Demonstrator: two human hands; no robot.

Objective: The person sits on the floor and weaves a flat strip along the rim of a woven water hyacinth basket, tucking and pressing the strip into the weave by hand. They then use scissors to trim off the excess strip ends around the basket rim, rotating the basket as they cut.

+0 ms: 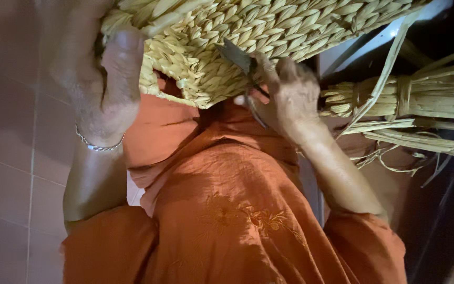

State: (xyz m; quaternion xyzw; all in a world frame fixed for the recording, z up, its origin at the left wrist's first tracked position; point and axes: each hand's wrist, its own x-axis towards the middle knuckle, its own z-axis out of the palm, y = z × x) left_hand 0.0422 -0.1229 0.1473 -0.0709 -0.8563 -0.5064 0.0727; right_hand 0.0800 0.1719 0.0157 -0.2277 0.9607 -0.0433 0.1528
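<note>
The left hand (103,79) is gripping the woven basket (248,37). The right hand (285,92) is holding what look like scissors (240,60), fingers closed around them. The blades could be nicking the weave.

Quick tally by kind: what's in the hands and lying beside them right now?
Woven straw basket, gripped by the left hand: 1
Scissors, in the right hand: 1
Tied straw bundle: 1
Bracelet: 1
Total: 4

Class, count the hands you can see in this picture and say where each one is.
2. The left hand grips the woven basket at its left edge; the right hand holds scissors against the basket's underside. None seems hidden.
</note>
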